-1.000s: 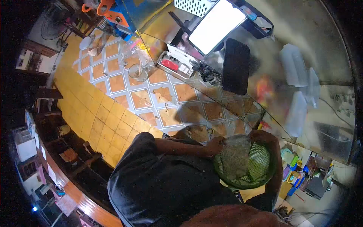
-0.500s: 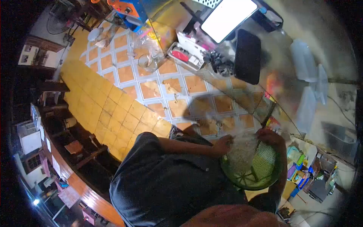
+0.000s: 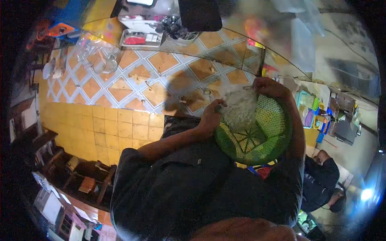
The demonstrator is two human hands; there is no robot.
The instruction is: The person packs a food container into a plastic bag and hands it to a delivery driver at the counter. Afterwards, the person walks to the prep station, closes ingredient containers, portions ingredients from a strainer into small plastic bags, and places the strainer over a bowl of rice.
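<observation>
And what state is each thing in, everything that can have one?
Green basket: open-topped, loaded.
Pale clump: bunched, partly over the basket; material unclear.
Left hand: fingers closed on the clump's edge.
Right hand: curled by the basket's rim; grip unclear.
White case: open.
Light: on.

Likely kitchen: tiles, green basket

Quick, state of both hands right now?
Left hand: closed on the edge of a pale bundle.
Right hand: at the green basket, grip unclear.
</observation>
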